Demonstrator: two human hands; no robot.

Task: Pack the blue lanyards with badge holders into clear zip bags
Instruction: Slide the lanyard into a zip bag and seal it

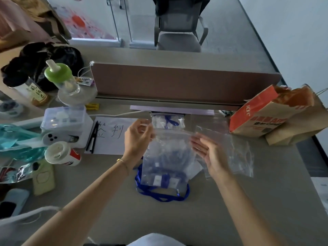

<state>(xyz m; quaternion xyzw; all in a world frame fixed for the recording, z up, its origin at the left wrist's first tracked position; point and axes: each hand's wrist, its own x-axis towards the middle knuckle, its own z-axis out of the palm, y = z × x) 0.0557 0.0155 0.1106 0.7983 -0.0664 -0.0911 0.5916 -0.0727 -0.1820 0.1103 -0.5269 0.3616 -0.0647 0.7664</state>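
Note:
A clear zip bag (168,153) hangs above the desk in front of me. My left hand (137,137) pinches its top left corner. My right hand (206,150) is at the bag's right edge with its fingers straight, touching the plastic. Under the bag lie blue lanyards with badge holders (159,194) in a loose heap on the table. Farther back, a packed zip bag (167,121) with a blue lanyard inside rests flat. More clear empty zip bags (237,157) lie to the right of my right hand.
A brown divider panel (177,82) closes the desk's far side. A paper takeaway bag (276,114) stands at the right. On the left are a white sheet with black writing (110,137), a plastic box (63,119), a cup (60,154), a green-capped bottle (62,77) and phones.

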